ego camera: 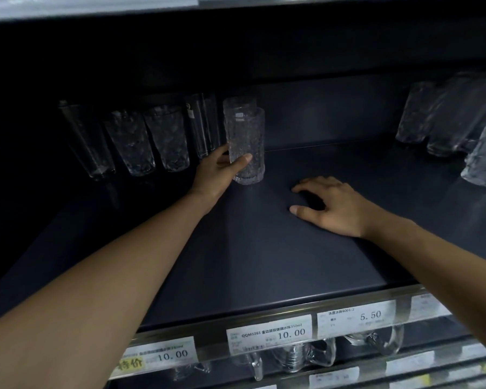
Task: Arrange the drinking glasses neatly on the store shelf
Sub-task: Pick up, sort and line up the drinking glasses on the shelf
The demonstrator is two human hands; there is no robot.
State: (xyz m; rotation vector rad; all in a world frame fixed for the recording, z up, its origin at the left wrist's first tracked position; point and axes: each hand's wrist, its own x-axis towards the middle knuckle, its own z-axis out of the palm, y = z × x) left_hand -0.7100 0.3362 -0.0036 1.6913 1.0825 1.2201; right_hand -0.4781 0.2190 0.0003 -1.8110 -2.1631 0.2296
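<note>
Of the person only two slim arms are seen, both bare along the whole forearm to the wrist, and the left hand [219,169] and the right hand [331,206] are bare too, with short fingernails on the thumbs.

The glass [246,147] at centre left is clear and dimple-patterned; the shelf [264,248] is dark grey; the price tags [268,334] are white with black print.

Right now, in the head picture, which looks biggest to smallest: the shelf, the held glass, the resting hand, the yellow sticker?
1. shelf
2. right hand and held glass: they look alike and the hand is nearer, so no ranking
3. yellow sticker
</note>
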